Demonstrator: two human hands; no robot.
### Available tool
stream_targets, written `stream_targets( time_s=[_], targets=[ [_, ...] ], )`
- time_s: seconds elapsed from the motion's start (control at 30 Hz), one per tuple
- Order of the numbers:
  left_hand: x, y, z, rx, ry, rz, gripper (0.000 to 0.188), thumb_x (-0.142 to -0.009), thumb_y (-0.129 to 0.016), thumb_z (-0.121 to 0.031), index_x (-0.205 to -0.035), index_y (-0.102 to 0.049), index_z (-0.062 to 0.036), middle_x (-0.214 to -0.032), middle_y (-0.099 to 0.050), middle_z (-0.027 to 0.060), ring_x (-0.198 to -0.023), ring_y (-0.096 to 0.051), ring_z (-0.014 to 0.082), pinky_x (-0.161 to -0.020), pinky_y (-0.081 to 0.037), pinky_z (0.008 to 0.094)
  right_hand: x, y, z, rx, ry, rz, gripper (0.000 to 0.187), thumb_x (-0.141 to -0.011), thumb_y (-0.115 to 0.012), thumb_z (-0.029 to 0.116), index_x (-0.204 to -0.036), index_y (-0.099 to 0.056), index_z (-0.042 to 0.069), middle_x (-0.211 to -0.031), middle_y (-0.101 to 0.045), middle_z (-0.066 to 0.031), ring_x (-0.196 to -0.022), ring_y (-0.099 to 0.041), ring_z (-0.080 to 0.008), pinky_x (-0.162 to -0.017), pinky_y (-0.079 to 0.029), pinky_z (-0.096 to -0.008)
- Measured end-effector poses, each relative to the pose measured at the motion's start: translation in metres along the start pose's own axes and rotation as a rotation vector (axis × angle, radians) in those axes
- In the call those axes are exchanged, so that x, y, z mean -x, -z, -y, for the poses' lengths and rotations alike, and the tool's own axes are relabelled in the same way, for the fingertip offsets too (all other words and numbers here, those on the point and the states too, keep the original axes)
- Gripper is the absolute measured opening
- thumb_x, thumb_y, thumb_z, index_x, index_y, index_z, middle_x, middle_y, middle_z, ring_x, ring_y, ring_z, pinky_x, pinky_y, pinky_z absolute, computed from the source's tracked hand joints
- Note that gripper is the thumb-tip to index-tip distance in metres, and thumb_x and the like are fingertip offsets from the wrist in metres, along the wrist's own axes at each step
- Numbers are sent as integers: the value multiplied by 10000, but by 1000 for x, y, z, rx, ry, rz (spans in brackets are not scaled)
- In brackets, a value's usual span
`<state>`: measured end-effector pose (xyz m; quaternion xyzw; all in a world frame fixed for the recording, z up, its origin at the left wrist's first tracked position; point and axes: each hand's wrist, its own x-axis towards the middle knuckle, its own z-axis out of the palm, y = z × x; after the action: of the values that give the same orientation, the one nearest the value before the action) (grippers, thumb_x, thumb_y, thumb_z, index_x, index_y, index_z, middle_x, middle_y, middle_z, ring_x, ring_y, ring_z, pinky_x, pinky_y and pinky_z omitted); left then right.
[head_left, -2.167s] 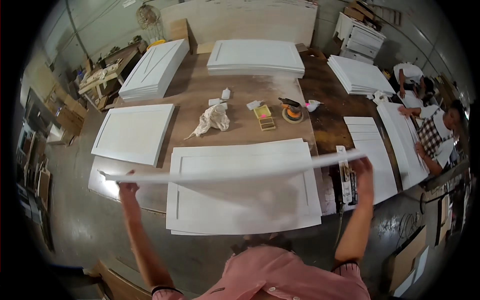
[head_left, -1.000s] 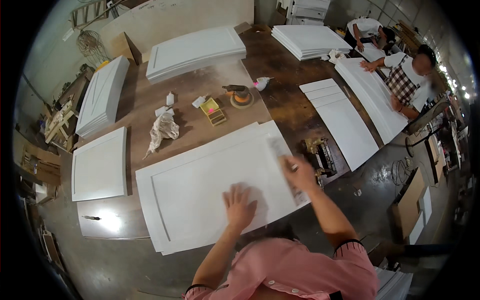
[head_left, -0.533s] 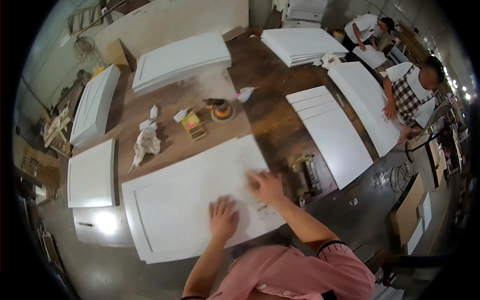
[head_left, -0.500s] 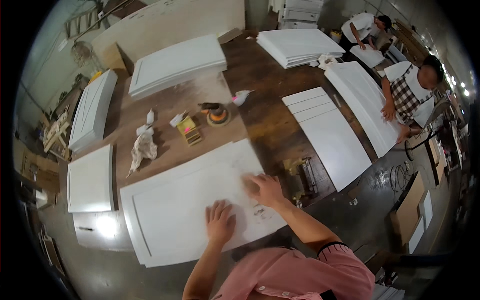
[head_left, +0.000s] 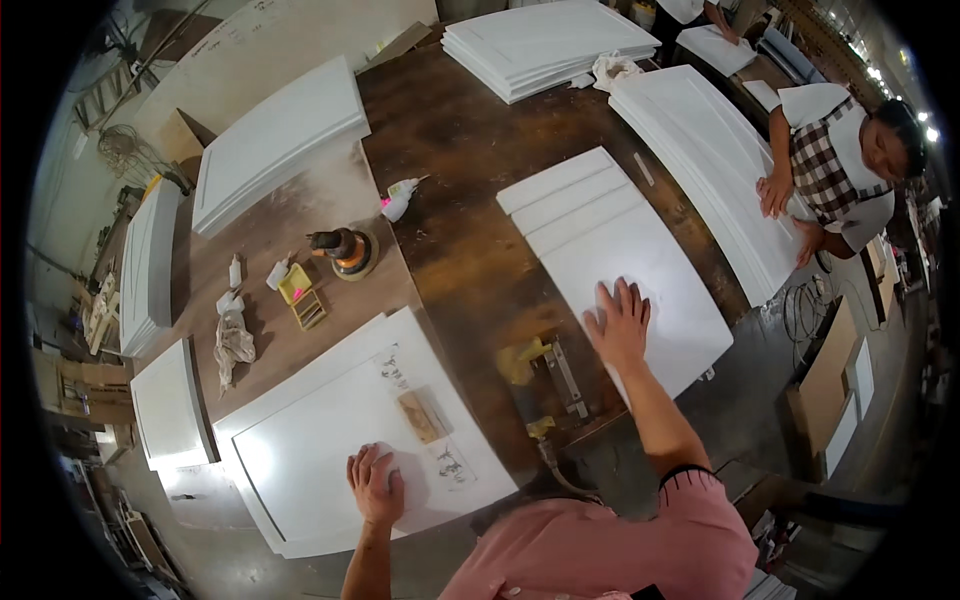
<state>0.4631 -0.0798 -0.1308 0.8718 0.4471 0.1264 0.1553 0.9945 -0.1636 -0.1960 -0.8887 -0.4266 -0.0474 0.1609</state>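
White and smooth, the large panel (head_left: 330,440) lies flat on the near side of the desk (head_left: 470,230), in front of the person. A thin dark line runs inside its left end, and a fainter one follows its far side, marking out a frame. Light glares off the surface near the left corner. Toward the right end the white is soiled with two patches of dark smudges (head_left: 452,467), one near the far edge and one nearer the person. Between these patches rests a small tan block (head_left: 422,415), rectangular and set at a slant. Another white sheet shows as a narrow strip along the panel's left side.

Beside the block, the left hand (head_left: 376,487) lies on the panel, its fingers loosely spread and grasping nothing. The right hand (head_left: 620,325) is over a second white board (head_left: 680,335), its fingers fanned out and released; whether they press on it, I cannot tell. That board is plain and slightly shiny, with grooves running across its far end.

Between the two boards sits a metal tool (head_left: 565,375) with yellowish parts. Past the panel are an orange and black sander (head_left: 345,250), a yellow case (head_left: 300,290) and a crumpled pale rag (head_left: 233,345).
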Motion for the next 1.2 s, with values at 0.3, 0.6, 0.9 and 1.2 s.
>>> stream_targets(
  time_s=[0.3, 0.6, 0.9, 1.2],
  targets=[
    [-7, -3, 1, -22, -2, 33, 375, -827, -632, -122, -1198, -656, -67, -1446, -554, 185, -1386, -472, 422, -1204, -285, 593, -51, 2, -3, -76, 83, -130, 604, -834, -767, 398, -1377, -609, 186, -1531, -444, -152, -1473, -335, -459, -1154, -276, -700],
    [-6, -7, 4, -35, -5, -23, 371, -845, -616, -157, -1203, -658, -71, -1406, -592, 175, -1353, -514, 392, -1188, -305, 582, -145, -12, -11, -17, 370, -1, 565, -780, -802, 398, -1303, -678, 224, -1535, -449, -112, -1515, -282, -395, -1211, -218, -672],
    [1, -8, 9, -20, -14, -45, 382, -851, -637, -145, -1227, -657, -83, -1420, -583, 171, -1360, -509, 388, -1190, -301, 578, -115, 24, 0, 70, 407, 208, 518, -785, -813, 436, -1206, -687, 161, -1476, -499, -99, -1503, -307, -350, -1245, -138, -645],
    [3, -2, 8, 13, -44, -55, 397, -860, -657, -118, -1257, -651, -97, -1432, -579, 140, -1371, -500, 379, -1195, -296, 581, -82, 48, -2, 12, 210, 280, 579, -809, -800, 464, -1282, -667, 157, -1064, -713, -76, -1007, -694, -265, -1070, -411, -512]
  ],
)
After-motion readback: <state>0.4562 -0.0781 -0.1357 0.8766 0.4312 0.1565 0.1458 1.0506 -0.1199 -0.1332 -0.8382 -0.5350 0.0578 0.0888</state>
